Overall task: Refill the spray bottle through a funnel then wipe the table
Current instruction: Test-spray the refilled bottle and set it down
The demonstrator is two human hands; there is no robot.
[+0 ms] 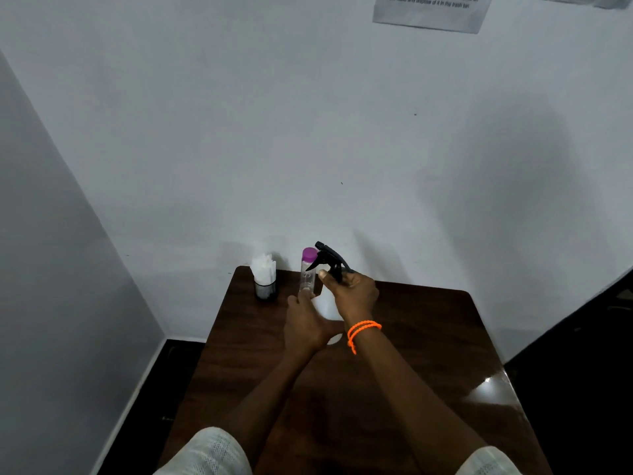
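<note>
A white spray bottle (326, 305) stands near the middle of the dark wooden table (428, 337). My left hand (306, 325) wraps around its body. My right hand (352, 292), with orange bands on the wrist, grips the black trigger spray head (329, 258) at the bottle's top. Just behind stands a clear water bottle (307, 270) with a purple cap, touching or nearly touching my left fingertips. No funnel is visible.
A dark holder with white tissues (264, 277) stands at the table's far left corner, against the white wall. A printed sheet (433, 10) hangs high on the wall. The table's right edge drops to a dark floor.
</note>
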